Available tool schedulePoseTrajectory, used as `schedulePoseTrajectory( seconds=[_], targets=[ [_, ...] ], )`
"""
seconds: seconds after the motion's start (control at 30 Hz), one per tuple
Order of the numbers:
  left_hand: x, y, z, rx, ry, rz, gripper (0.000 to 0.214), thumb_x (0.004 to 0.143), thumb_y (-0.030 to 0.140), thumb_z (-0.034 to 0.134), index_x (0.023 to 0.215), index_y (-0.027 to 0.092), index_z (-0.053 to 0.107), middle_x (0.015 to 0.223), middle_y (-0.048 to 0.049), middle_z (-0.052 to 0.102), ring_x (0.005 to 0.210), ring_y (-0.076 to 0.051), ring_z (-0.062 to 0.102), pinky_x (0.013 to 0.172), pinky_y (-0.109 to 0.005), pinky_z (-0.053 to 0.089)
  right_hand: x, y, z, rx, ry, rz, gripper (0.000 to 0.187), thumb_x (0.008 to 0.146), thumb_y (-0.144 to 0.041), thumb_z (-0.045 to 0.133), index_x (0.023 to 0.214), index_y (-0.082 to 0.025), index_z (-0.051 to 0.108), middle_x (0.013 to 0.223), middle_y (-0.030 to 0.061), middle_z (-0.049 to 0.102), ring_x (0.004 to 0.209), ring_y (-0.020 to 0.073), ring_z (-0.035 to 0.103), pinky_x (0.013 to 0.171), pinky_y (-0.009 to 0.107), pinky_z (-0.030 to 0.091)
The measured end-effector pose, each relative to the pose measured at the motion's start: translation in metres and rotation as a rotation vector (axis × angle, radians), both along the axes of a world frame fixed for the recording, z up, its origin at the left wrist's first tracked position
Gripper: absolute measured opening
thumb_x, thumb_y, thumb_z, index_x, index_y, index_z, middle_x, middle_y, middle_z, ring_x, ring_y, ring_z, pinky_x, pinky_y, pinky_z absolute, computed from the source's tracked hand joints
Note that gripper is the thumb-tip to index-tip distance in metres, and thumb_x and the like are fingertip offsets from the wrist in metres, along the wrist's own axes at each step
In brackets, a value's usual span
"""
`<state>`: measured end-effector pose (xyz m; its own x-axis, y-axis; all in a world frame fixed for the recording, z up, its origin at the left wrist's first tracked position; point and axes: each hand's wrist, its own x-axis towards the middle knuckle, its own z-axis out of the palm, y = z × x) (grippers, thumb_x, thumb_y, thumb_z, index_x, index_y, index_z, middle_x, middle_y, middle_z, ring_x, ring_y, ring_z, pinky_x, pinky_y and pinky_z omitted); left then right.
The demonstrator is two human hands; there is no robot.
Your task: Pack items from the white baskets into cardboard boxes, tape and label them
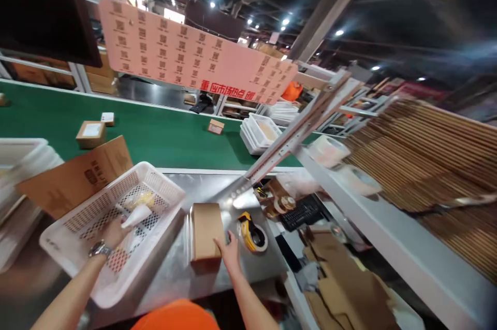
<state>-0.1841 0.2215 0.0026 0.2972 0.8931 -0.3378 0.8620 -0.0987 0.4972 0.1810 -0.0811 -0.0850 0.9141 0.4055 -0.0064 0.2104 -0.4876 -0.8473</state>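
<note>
My left hand (pixel 112 234), with a watch on its wrist, reaches into a white perforated plastic basket (pixel 163 185). Its fingers are closed on a white packet (pixel 137 215), partly blurred, so what is inside cannot be told. Behind the packet, a clear bag with something yellow (pixel 145 199) lies in the basket. My right hand (pixel 230 255) touches the right edge of a brown cardboard box (pixel 207 229) on the metal table, thumb and finger apart. Just right of that hand is a yellow and black tape dispenser (pixel 252 232).
A cardboard flap (pixel 89 172) leans behind the basket. Beyond the metal table (pixel 166 262) runs a green conveyor belt (pixel 166 138) with small boxes (pixel 91 134) and stacked white trays (pixel 260 132). A metal post (pixel 295 128) slants up at right, near a keyboard (pixel 301 213) and stacked flat cardboard (pixel 430 164).
</note>
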Motion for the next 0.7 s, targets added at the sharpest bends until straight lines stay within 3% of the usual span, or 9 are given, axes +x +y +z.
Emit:
schedulePoseTrajectory(
  seconds=[0.1,0.17,0.23,0.3,0.37,0.47,0.6,0.7],
  targets=[
    [0.027,-0.022,-0.006,0.065,-0.107,-0.089,0.026,0.102,0.039,0.066,0.119,0.020,0.071,0.093,-0.0091,0.083,0.087,-0.031,0.082,0.075,-0.033,0.052,-0.010,0.006,0.016,-0.039,-0.057,-0.042,0.083,0.060,-0.073,0.089,0.124,-0.022,0.073,0.145,0.0244,0.075,0.149,0.0501,0.063,0.131,0.063,0.047],
    [0.048,-0.046,-0.006,0.153,-0.234,-0.208,0.015,0.102,0.036,0.066,0.112,0.024,0.069,0.088,-0.0049,0.080,0.080,-0.028,0.079,0.071,-0.031,0.049,-0.023,0.014,0.031,0.005,-0.028,-0.047,0.081,0.063,-0.076,0.087,0.123,-0.022,0.072,0.146,0.0237,0.074,0.147,0.0469,0.065,0.131,0.061,0.049],
    [0.066,-0.072,-0.001,0.291,-0.398,-0.398,0.009,0.102,0.029,0.065,0.094,0.025,0.066,0.083,-0.0034,0.076,0.077,-0.025,0.075,0.071,-0.030,0.047,-0.038,0.021,0.047,0.095,0.203,0.021,0.077,0.070,-0.082,0.084,0.117,-0.022,0.072,0.131,0.0200,0.080,0.127,0.0396,0.076,0.113,0.054,0.062],
    [0.081,-0.091,0.009,0.491,-0.550,-0.588,0.023,0.105,0.022,0.061,0.082,0.025,0.061,0.079,-0.0034,0.072,0.074,-0.022,0.069,0.071,-0.031,0.044,-0.053,0.027,0.065,0.153,0.648,0.195,0.074,0.078,-0.090,0.077,0.106,-0.021,0.072,0.105,0.0147,0.083,0.097,0.0311,0.081,0.085,0.044,0.067],
    [0.091,-0.103,0.020,0.693,-0.647,-0.731,0.034,0.109,0.014,0.053,0.076,0.024,0.059,0.077,-0.0035,0.069,0.073,-0.021,0.063,0.070,-0.032,0.041,-0.066,0.029,0.082,0.144,1.041,0.390,0.073,0.080,-0.093,0.074,0.092,-0.021,0.069,0.081,0.0091,0.079,0.071,0.0241,0.076,0.062,0.035,0.059],
    [0.098,-0.108,0.035,0.879,-0.700,-0.865,0.042,0.112,0.008,0.047,0.074,0.022,0.060,0.081,-0.0043,0.069,0.079,-0.021,0.061,0.074,-0.033,0.043,-0.079,0.026,0.099,0.122,1.161,0.528,0.067,0.073,-0.084,0.088,0.080,-0.021,0.067,0.067,0.0018,0.073,0.057,0.0162,0.066,0.051,0.027,0.049],
    [0.094,-0.102,0.036,0.861,-0.758,-0.891,0.041,0.112,0.009,0.049,0.076,0.022,0.061,0.088,-0.0052,0.071,0.089,-0.021,0.065,0.081,-0.033,0.049,-0.086,0.020,0.105,0.079,1.102,0.556,0.066,0.058,-0.072,0.106,0.072,-0.020,0.067,0.061,-0.0032,0.068,0.051,0.0095,0.056,0.047,0.022,0.038],
    [0.085,-0.092,0.026,0.740,-0.752,-0.697,0.040,0.110,0.013,0.053,0.071,0.023,0.058,0.083,-0.0037,0.069,0.083,-0.020,0.064,0.078,-0.033,0.050,-0.084,0.018,0.103,0.037,1.012,0.596,0.070,0.052,-0.072,0.108,0.072,-0.020,0.066,0.063,-0.0033,0.069,0.052,0.0086,0.054,0.049,0.022,0.036]
  ],
)
